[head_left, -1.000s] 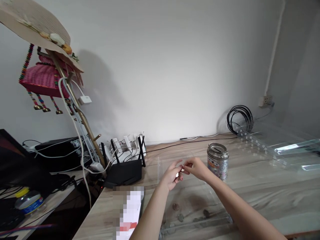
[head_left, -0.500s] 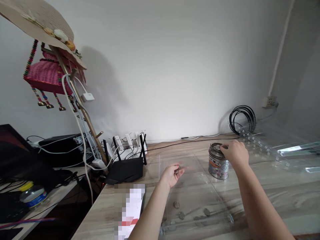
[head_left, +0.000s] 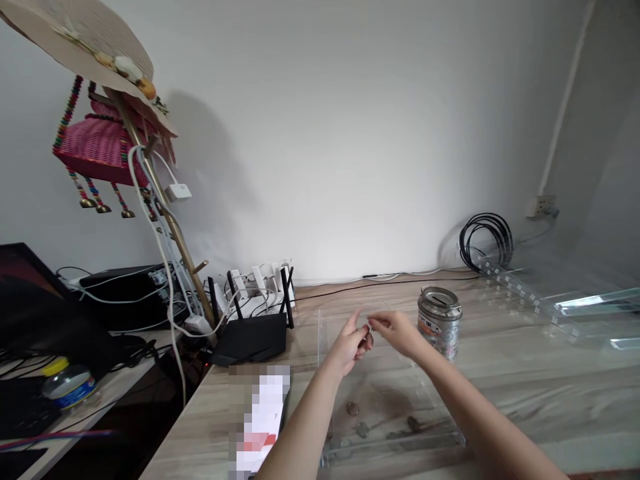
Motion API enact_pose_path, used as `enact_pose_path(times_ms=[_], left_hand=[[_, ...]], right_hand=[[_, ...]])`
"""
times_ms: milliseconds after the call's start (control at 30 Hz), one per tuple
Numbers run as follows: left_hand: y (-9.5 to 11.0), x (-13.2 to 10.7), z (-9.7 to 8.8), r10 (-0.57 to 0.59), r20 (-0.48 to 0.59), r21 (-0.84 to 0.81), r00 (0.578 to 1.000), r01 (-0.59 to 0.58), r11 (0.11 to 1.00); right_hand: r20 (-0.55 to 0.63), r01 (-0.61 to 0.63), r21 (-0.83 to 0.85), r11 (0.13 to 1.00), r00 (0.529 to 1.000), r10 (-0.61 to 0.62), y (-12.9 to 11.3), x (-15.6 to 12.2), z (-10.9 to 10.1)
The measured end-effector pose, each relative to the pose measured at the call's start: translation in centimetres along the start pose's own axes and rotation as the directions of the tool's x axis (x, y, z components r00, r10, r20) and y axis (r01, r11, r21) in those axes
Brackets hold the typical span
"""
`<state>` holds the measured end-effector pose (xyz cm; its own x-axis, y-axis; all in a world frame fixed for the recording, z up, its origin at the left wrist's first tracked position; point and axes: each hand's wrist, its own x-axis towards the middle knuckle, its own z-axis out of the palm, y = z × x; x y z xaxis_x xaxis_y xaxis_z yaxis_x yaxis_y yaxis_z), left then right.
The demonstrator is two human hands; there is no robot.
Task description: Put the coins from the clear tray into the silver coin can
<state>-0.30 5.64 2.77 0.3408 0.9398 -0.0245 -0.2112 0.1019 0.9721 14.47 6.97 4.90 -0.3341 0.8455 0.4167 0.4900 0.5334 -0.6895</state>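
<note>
My left hand is cupped, palm up, over a clear plastic tray and holds small coins. My right hand reaches to it from the right, its thumb and forefinger pinched at a coin in the left palm. A metal tin money box with a slot in its lid stands just right of my right hand. Several loose coins lie in the tray below my hands.
A black router and white power strip sit to the left by the wall. A leaning pole carries a straw hat and pink basket. Coiled black cable and clear acrylic pieces lie at the right.
My right hand went from my left palm to the tin's slot, then came back to my left palm. My left hand stayed in place, slightly raised.
</note>
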Motion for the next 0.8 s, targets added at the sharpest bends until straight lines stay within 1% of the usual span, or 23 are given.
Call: enact_pose_path(times_ms=[33, 67, 100, 133, 200, 233, 267, 300, 333, 367, 400, 433, 467, 500, 567, 600, 667, 733, 767, 800], left_hand=[[0.0, 0.0, 0.1, -0.001, 0.007, -0.006, 1.0, 0.001, 1.0], [0.1, 0.0, 0.1, -0.013, 0.011, -0.019, 1.0, 0.013, 1.0], [0.1, 0.0, 0.1, -0.035, 0.013, -0.039, 0.999, 0.036, 0.999], [0.0, 0.1, 0.0, -0.067, 0.012, -0.067, 0.998, 0.068, 0.995], [-0.1, 0.3, -0.4, -0.164, 0.024, -0.151, 0.986, 0.166, 0.975], [-0.1, 0.4, -0.7, -0.222, 0.031, -0.208, 0.975, 0.224, 0.952], [-0.2, 0.5, -1.0, -0.273, 0.031, -0.276, 0.962, 0.271, 0.922], [-0.3, 0.7, -1.2, -0.307, 0.019, -0.351, 0.951, 0.294, 0.889], [-0.4, 0.8, -1.5, -0.323, -0.009, -0.427, 0.946, 0.288, 0.857], [-0.5, 0.9, -1.7, -0.326, -0.05, -0.493, 0.944, 0.26, 0.83], [-0.6, 1.1, -1.9, -0.322, -0.103, -0.543, 0.941, 0.218, 0.811], [-0.7, 1.1, -1.9, -0.319, -0.153, -0.575, 0.935, 0.178, 0.799], [-0.8, 1.2, -2.0, -0.32, -0.192, -0.592, 0.928, 0.151, 0.792], [-0.8, 1.3, -2.0, -0.326, -0.216, -0.601, 0.92, 0.138, 0.787], [-0.8, 1.2, -1.9, -0.336, -0.22, -0.611, 0.916, 0.139, 0.779], [-0.8, 1.2, -1.9, -0.336, -0.208, -0.613, 0.919, 0.145, 0.777], [-0.7, 1.1, -1.9, -0.339, -0.171, -0.605, 0.925, 0.173, 0.777], [-0.7, 1.0, -1.9, -0.339, -0.142, -0.586, 0.93, 0.197, 0.786], [-0.6, 1.0, -2.0, -0.335, -0.125, -0.577, 0.934, 0.206, 0.791], [-0.6, 1.0, -2.0, -0.328, -0.104, -0.571, 0.939, 0.214, 0.793]], right_hand=[[0.079, 0.013, 0.063, 0.998, 0.997, -0.018, -0.3, 0.1, 1.1], [0.123, 0.018, 0.109, 0.994, 0.992, -0.032, -0.4, 0.1, 1.9], [0.142, 0.02, 0.133, 0.991, 0.989, -0.039, -0.5, 0.1, 2.2], [0.148, 0.021, 0.129, 0.991, 0.988, -0.04, -0.4, 0.1, 2.0], [0.116, 0.022, 0.054, 0.998, 0.993, -0.028, 0.1, -0.1, 0.3], [0.055, 0.009, -0.005, 1.0, 0.998, -0.009, 0.6, -0.2, -1.2], [-0.049, -0.025, -0.079, 0.997, 0.999, 0.021, 1.1, -0.4, -2.8], [-0.167, -0.076, -0.15, 0.986, 0.985, 0.051, 1.7, -0.5, -4.5], [-0.328, -0.17, -0.218, 0.961, 0.94, 0.092, 2.4, -0.7, -6.2], [-0.46, -0.278, -0.308, 0.91, 0.881, 0.113, 3.0, -0.8, -7.7], [-0.528, -0.366, -0.38, 0.849, 0.84, 0.126, 3.7, -0.9, -8.9], [-0.562, -0.431, -0.437, 0.79, 0.816, 0.134, 4.3, -1.0, -9.9], [-0.557, -0.464, -0.482, 0.743, 0.817, 0.148, 4.8, -1.0, -10.5], [-0.533, -0.474, -0.512, 0.717, 0.829, 0.167, 5.2, -0.9, -10.9], [-0.489, -0.461, -0.541, 0.703, 0.853, 0.183, 5.7, -0.8, -11.0], [-0.487, -0.448, -0.555, 0.701, 0.858, 0.163, 5.8, -0.7, -10.9], [-0.524, -0.407, -0.575, 0.71, 0.85, 0.062, 5.4, -0.6, -10.1], [-0.556, -0.322, -0.564, 0.761, 0.829, -0.062, 4.3, -0.6, -8.6], [-0.541, -0.254, -0.539, 0.803, 0.836, -0.098, 3.6, -0.5, -7.4], [-0.488, -0.171, -0.501, 0.849, 0.866, -0.113, 2.9, -0.5, -6.0]])
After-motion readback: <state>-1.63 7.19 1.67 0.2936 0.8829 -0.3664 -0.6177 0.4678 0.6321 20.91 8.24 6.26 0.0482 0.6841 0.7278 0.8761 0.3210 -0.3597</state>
